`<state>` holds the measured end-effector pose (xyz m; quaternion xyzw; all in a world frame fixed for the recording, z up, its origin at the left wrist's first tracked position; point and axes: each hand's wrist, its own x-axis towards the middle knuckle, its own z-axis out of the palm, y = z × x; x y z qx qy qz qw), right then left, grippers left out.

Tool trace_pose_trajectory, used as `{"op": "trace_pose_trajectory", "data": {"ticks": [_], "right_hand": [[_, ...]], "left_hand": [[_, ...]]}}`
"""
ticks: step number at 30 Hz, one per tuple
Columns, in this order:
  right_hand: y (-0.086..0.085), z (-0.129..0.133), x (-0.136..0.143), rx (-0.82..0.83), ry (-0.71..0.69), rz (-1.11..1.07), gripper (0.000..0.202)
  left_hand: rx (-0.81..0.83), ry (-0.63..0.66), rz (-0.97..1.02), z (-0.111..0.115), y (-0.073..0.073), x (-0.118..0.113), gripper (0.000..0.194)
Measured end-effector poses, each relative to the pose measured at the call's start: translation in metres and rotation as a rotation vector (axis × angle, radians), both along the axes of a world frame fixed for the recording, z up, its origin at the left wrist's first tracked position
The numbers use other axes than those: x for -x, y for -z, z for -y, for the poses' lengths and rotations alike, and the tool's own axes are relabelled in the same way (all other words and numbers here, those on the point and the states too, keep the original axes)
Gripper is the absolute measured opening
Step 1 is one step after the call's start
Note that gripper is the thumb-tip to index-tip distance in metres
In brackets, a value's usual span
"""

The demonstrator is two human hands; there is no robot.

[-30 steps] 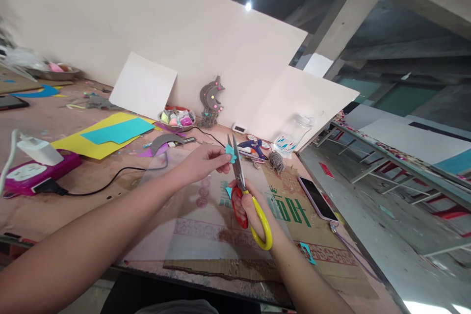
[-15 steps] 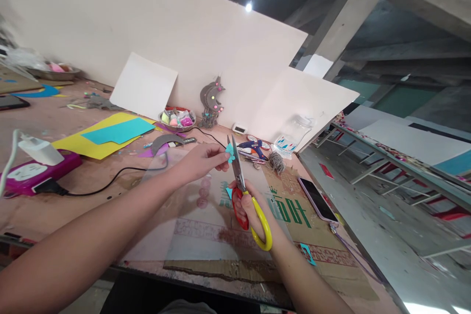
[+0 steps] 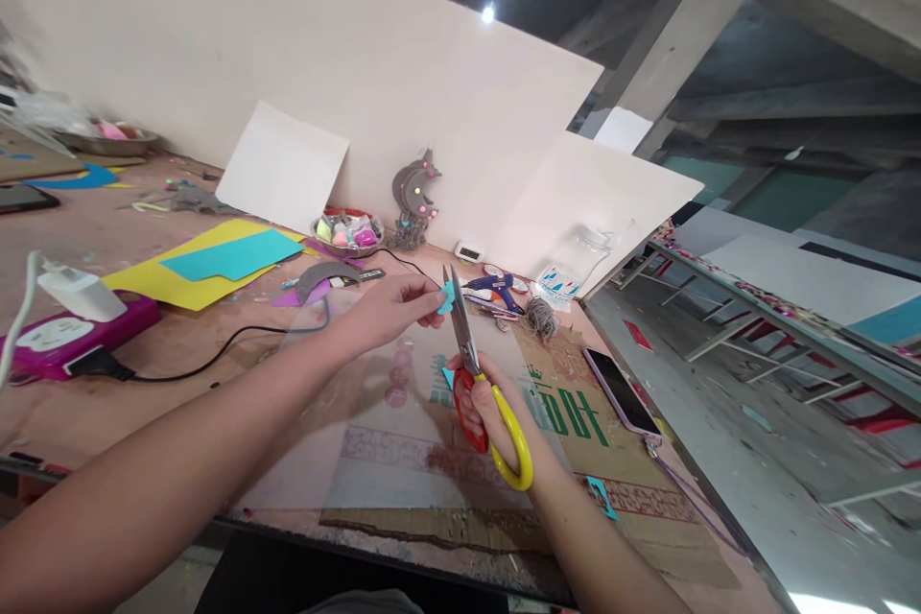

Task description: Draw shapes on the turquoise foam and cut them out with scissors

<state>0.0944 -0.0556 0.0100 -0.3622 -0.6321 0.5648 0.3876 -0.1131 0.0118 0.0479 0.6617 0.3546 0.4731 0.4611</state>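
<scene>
Between its thumb and fingers, my left hand (image 3: pixel 412 307) pinches a small light-blue paper piece (image 3: pixel 447 297) with a scalloped edge. My right hand (image 3: pixel 493 408) is wrapped round scissors (image 3: pixel 464 331) with one yellow and one red handle loop. The blades point up and away, slightly parted, with their upper part beside the paper piece. Below the hands lies a translucent sheet (image 3: pixel 374 460) on printed cardboard (image 3: pixel 662 537). A light-blue scrap (image 3: pixel 602 497) rests on the cardboard near my right forearm.
Yellow paper (image 3: pixel 194 293) and a blue sheet (image 3: pixel 234 256) lie left. A purple power strip (image 3: pixel 136 315) trails a black cable. Behind are a bowl of clay (image 3: pixel 349 232), glue gun (image 3: pixel 493 286), twine (image 3: pixel 541 317) and glass jar (image 3: pixel 576 264). A phone (image 3: pixel 623 390) lies right.
My left hand has shifted slightly left with the paper piece, which has turned a little. The scissors remain in my right hand in nearly the same place.
</scene>
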Motion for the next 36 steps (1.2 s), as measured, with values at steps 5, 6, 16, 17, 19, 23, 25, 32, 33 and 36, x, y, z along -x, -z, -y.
{"op": "trace_pose_trajectory", "data": {"ticks": [5,6,16,17,19,23,25,32,33,36], "right_hand": [[-0.004,0.001,0.000,0.004,-0.003,0.033,0.055],[-0.004,0.001,0.000,0.007,-0.005,0.037,0.056],[-0.003,0.001,0.000,-0.003,-0.009,0.004,0.053],[-0.002,0.001,0.000,-0.007,-0.008,0.008,0.053],[-0.001,0.001,0.000,-0.017,-0.007,0.019,0.053],[0.001,0.000,-0.002,-0.040,-0.024,0.046,0.057],[0.001,0.001,-0.002,-0.072,-0.023,0.063,0.064],[0.000,0.004,0.000,-0.156,0.028,0.123,0.073],[0.000,0.004,0.000,-0.157,0.028,0.124,0.073],[0.001,0.003,0.000,-0.150,0.033,0.105,0.072]], "left_hand": [[0.014,-0.046,0.029,0.000,-0.003,0.001,0.035],[0.009,-0.053,0.030,0.000,-0.003,0.001,0.036],[0.051,0.002,0.043,-0.001,-0.002,0.000,0.034],[0.057,-0.005,0.056,-0.001,-0.002,0.000,0.034],[0.063,-0.022,0.091,-0.001,-0.002,-0.002,0.034],[0.036,-0.050,0.134,0.002,-0.004,-0.004,0.032],[0.024,-0.057,0.126,0.004,-0.005,-0.005,0.030],[0.006,-0.018,0.063,0.010,-0.002,-0.009,0.023],[0.002,-0.017,0.057,0.010,-0.002,-0.009,0.022],[0.002,-0.028,0.046,0.011,-0.002,-0.010,0.022]]}}
